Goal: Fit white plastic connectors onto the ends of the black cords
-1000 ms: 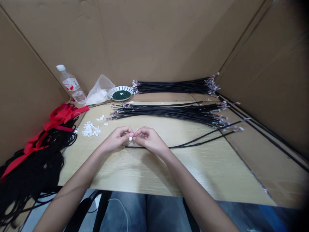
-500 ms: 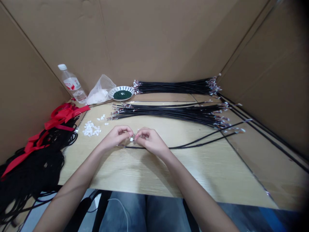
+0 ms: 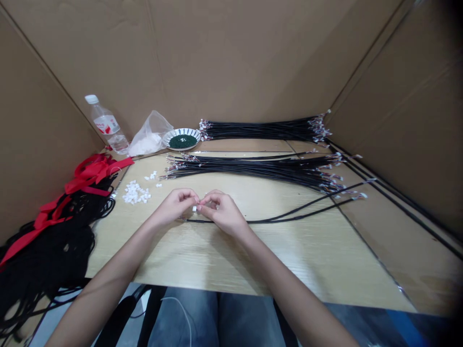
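Note:
A small white plastic connector (image 3: 194,208) shows just below the meeting fingertips of both hands. My left hand (image 3: 177,203) is closed in a pinch at the connector. Thumb and fingers of my right hand (image 3: 224,212) are pinched right beside it, on something too small to make out, perhaps a thin wire. Under the hands, a black cable (image 3: 260,221) lies on the table, its thin wire ends partly behind my fingers. Loose white connectors (image 3: 135,193) are heaped to the left of my left hand.
Behind the hands lies a bundle of black cables (image 3: 253,166), with another bundle (image 3: 256,130) farther back. A plate of dark green grains (image 3: 183,140), a clear plastic bag (image 3: 150,137) and a bottle (image 3: 106,124) stand back left. Coiled black cable with red ties (image 3: 54,236) fills the left side.
My right hand has shifted slightly left, closing the gap, so its fingertips now meet those of my left hand beside the white connector. The cables stay about where they were.

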{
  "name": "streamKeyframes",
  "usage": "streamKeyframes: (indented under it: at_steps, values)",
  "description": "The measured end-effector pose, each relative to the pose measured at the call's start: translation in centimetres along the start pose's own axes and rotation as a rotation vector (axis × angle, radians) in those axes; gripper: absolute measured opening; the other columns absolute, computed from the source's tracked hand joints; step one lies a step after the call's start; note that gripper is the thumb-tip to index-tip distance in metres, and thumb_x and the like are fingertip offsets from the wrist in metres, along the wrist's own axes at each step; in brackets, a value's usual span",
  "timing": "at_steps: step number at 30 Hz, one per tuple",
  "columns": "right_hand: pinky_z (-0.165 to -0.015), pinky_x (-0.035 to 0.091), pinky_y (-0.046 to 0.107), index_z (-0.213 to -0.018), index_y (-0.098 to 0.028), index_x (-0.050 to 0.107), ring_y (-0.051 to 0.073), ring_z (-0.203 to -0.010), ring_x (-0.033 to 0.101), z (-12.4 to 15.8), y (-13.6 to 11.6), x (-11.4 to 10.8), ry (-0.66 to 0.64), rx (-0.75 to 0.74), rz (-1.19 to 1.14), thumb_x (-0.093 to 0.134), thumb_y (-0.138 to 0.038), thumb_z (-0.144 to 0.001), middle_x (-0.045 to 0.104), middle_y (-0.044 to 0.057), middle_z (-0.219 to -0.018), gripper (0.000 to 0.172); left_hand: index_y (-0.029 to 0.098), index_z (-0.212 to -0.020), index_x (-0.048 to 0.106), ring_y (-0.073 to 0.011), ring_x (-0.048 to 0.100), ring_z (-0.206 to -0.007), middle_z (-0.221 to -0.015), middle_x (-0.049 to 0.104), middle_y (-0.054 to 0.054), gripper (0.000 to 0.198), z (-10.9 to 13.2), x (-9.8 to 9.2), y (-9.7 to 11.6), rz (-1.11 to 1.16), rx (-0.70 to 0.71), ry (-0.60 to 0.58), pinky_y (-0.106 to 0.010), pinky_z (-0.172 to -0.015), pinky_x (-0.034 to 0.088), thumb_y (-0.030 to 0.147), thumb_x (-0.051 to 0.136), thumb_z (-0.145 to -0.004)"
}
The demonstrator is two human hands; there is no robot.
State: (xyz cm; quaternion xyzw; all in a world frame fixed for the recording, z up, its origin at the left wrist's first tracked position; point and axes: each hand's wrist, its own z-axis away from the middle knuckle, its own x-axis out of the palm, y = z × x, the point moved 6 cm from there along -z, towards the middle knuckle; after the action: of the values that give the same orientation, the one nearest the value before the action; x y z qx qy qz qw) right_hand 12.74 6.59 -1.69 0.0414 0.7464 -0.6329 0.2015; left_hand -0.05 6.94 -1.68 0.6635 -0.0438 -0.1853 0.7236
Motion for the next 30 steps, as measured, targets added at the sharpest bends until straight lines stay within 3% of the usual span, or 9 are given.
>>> streamKeyframes:
  at_steps: [3,7,13,19,24,30]
  values:
    - [-0.063,0.039,0.026,-0.069,-0.014,0.067,0.011,-0.062,0.045,0.0,-0.2,-0.4,0.056,-0.027,-0.035,0.066,-0.020,-0.071,0.056,0.003,-0.078,0.006,0.014,-0.067,0.056,-0.0045,0.026,-0.039,-0.044,0.033,0.009,0.024,-0.2,-0.1,0.0,0.047,-0.019,0.029,-0.018,-0.041,0.018,0.037,0.062,-0.070]
    - [-0.062,0.039,0.025,-0.069,-0.015,0.067,0.011,-0.061,0.045,0.0,-0.3,-0.8,0.101,-0.033,-0.104,0.064,-0.018,-0.071,0.057,0.003,-0.079,0.005,0.014,-0.067,0.058,-0.0057,0.032,-0.043,-0.049,0.042,0.006,0.022,0.1,-0.5,0.9,-0.042,0.048,0.081,-0.019,-0.043,0.021,0.035,0.063,-0.069]
    - [-0.064,0.039,0.026,-0.064,-0.015,0.067,0.012,-0.065,0.048,-0.1,-0.3,-1.3,0.122,-0.016,-0.149,0.065,-0.018,-0.069,0.056,0.003,-0.078,0.006,0.013,-0.070,0.063,-0.0086,0.039,-0.052,-0.058,0.050,0.002,0.028,0.6,-0.1,1.6,-0.141,0.139,0.002,-0.022,-0.049,0.026,0.041,0.063,-0.074]
    - [-0.073,0.041,0.029,-0.061,-0.017,0.067,0.016,-0.080,0.055,-0.1,-0.9,-1.3,0.046,-0.086,-0.292,0.065,-0.020,-0.068,0.058,0.003,-0.081,0.008,0.012,-0.071,0.061,-0.0060,0.027,-0.044,-0.048,0.036,0.006,0.034,0.3,-0.3,0.6,0.042,0.046,-0.052,-0.021,-0.045,0.016,0.046,0.065,-0.073]
    - [-0.074,0.041,0.029,-0.059,-0.017,0.069,0.015,-0.078,0.054,0.0,-1.3,-1.2,-0.031,-0.084,-0.309,0.066,-0.019,-0.065,0.057,0.003,-0.084,0.007,0.012,-0.073,0.059,-0.0047,0.023,-0.041,-0.047,0.031,0.008,0.034,0.3,0.2,-0.1,0.197,-0.034,-0.123,-0.020,-0.043,0.014,0.045,0.067,-0.071]
    - [-0.075,0.041,0.028,-0.056,-0.018,0.069,0.015,-0.081,0.056,0.2,-1.4,-1.1,-0.066,-0.042,-0.312,0.066,-0.016,-0.064,0.058,0.002,-0.081,0.008,0.011,-0.074,0.061,-0.0049,0.023,-0.043,-0.049,0.032,0.007,0.033,0.4,0.5,-0.2,0.194,-0.032,-0.176,-0.020,-0.044,0.015,0.044,0.066,-0.074]
